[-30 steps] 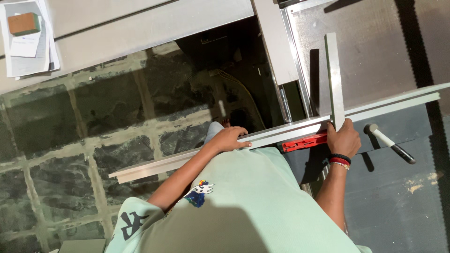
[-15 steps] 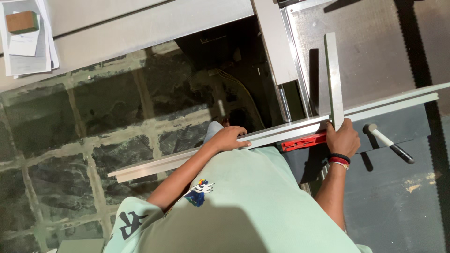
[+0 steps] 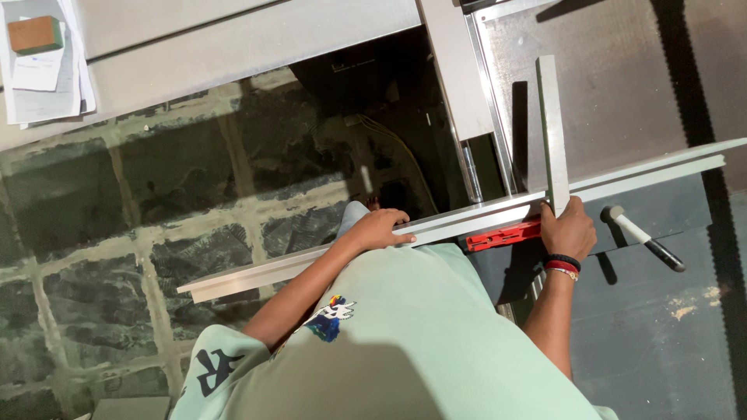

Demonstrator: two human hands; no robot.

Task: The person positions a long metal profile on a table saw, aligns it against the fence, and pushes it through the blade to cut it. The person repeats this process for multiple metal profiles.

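The person leans over a long, pale metal bar point(image 3: 467, 222) that runs from out over the stone floor point(image 3: 117, 257) on their left across to the dark workbench point(image 3: 654, 327) on their right. The left hand point(image 3: 381, 229) lies on top of the bar with the fingers curled over its far edge, pressing it down rather than lifting it. The right hand point(image 3: 568, 227) is closed around the red-handled square point(image 3: 537, 179) where its steel blade crosses the bar; the red stock pokes out just to the left of that hand, snug against the near side of the bar, and the blade stands away from the person across the grey machine table point(image 3: 607, 93).

Just to the right of the right hand, touching nothing, lies a small hammer point(image 3: 642, 237) with a dark grip. Well beyond the left hand, on a grey shelf, sit some papers point(image 3: 47, 78) with a small brown block point(image 3: 35, 35) on them.

The bar looks stiff and fairly light, likely hollow or thin-walled, with smooth faces that could slide under a palm. So much of it hangs unsupported past the left hand that I would expect it to tip or swing if pressure eased. Holding it near the middle and at the bench edge, as both hands do here, seems the sensible grip; the cut ends may be sharp.
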